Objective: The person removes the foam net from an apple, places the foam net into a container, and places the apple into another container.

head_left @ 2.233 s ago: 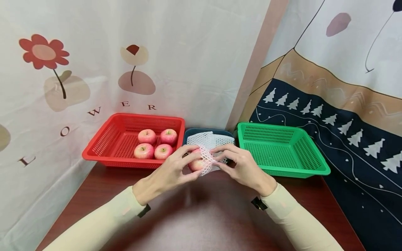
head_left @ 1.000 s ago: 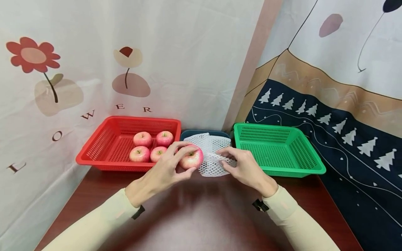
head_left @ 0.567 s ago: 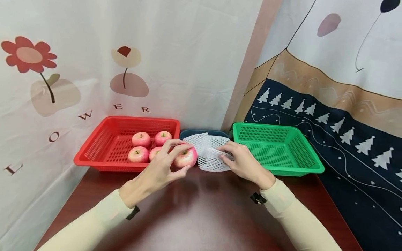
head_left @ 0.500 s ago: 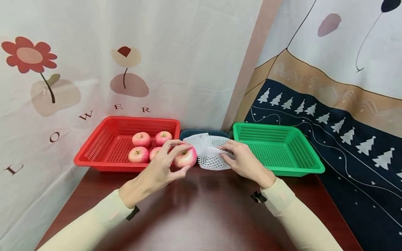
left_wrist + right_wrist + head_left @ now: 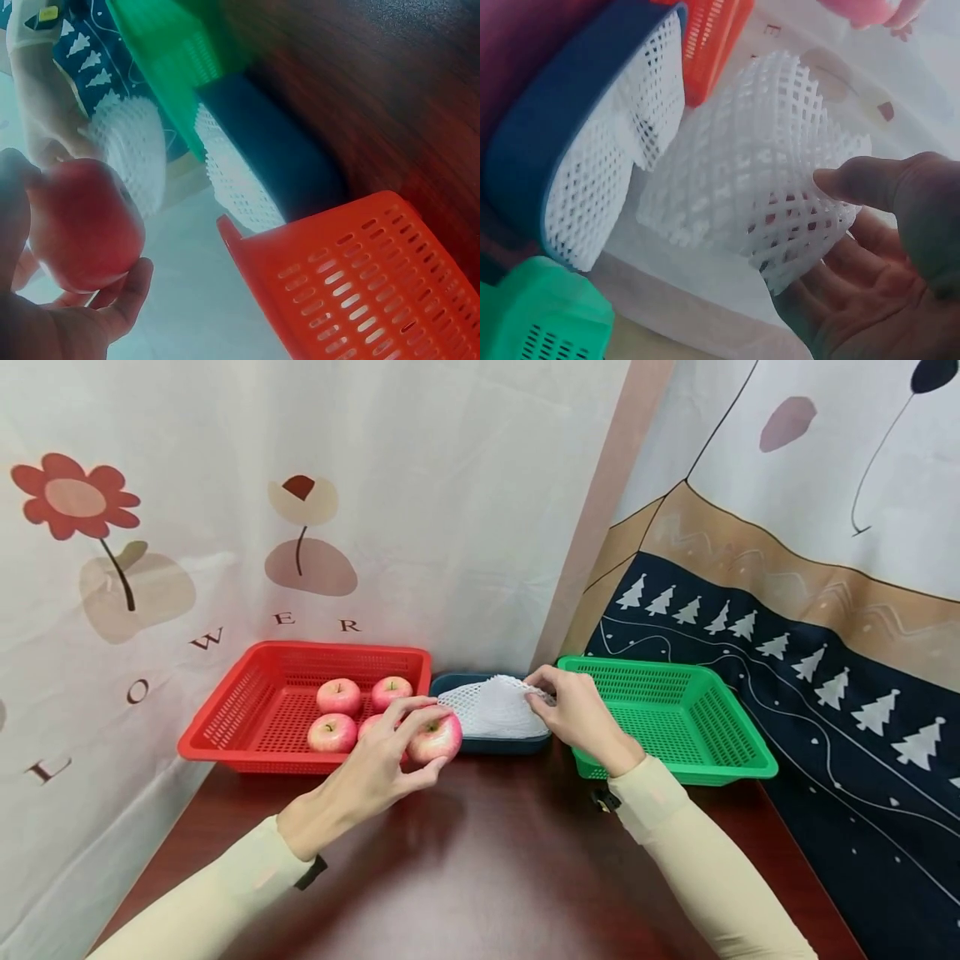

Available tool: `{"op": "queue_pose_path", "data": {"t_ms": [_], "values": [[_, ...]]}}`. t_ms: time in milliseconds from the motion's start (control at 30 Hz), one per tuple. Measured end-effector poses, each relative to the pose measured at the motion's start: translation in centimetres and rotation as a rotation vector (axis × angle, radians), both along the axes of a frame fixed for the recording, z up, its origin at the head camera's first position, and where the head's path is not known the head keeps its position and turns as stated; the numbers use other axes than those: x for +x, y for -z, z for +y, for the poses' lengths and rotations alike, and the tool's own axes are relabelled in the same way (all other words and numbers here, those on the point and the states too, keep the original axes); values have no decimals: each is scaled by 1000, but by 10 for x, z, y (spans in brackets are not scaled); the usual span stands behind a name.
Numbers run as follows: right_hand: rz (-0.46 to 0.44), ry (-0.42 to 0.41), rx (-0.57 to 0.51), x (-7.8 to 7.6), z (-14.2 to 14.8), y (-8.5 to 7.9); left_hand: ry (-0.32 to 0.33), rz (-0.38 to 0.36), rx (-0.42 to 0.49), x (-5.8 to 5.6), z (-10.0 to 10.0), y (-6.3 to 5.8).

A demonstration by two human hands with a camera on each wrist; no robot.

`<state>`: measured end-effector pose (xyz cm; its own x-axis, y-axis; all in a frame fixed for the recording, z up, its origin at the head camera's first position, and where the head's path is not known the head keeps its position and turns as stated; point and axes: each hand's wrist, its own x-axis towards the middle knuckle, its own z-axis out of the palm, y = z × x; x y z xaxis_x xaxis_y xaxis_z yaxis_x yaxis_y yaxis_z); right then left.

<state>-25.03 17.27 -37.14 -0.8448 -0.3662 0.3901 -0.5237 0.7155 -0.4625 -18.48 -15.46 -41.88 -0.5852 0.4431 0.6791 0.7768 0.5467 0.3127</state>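
A pink-red apple (image 5: pixel 437 739) is in my left hand (image 5: pixel 367 777), gripped between thumb and fingers just in front of the red basket. The apple (image 5: pixel 86 225) is bare in the left wrist view. My right hand (image 5: pixel 579 714) pinches a white foam net sleeve (image 5: pixel 742 157) between thumb and fingers, above the right side of a dark blue tray (image 5: pixel 498 746). More white foam nets (image 5: pixel 592 195) lie in that tray. From the head, the held net overlaps those below it.
Left of the tray stands a red basket (image 5: pixel 277 760) with several apples (image 5: pixel 338 697), one partly hidden by my left hand. To the right is a green basket (image 5: pixel 675 772). All three containers stand on a dark red-brown table (image 5: pixel 480 860) before a printed curtain (image 5: pixel 450 527).
The net, at first partly over the apple, has come off it. My right hand has carried it up and back over the tray. My left hand has drawn the apple leftward.
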Motion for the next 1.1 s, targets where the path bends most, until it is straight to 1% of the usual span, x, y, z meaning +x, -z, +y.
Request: {"op": "queue_pose_path", "data": {"t_ms": [133,233,333,400,533,633,733,867,967,1100], "values": [[31,32,-13,-14,-9,-2,-2,5,-6,1,0,0],[61,38,-16,-24,-17,1,-5,0,-11,2,-1,1],[118,34,-9,-31,-25,6,-6,-17,-18,3,-2,2],[172,28,6,-35,-30,11,-6,-29,-21,3,-2,3],[260,19,89,-43,-40,24,-9,-45,-25,4,-5,3],[275,-3,186,-48,-47,37,-16,-55,-30,5,-6,3],[239,-58,276,-49,-53,50,-25,-63,-33,6,-8,3],[133,-104,347,-48,-58,62,-35,-65,-36,7,-9,3],[42,-99,358,-46,-60,65,-32,-71,-30,7,-10,2],[-82,-71,350,-43,-60,67,-25,-90,-23,8,-12,1]]}}
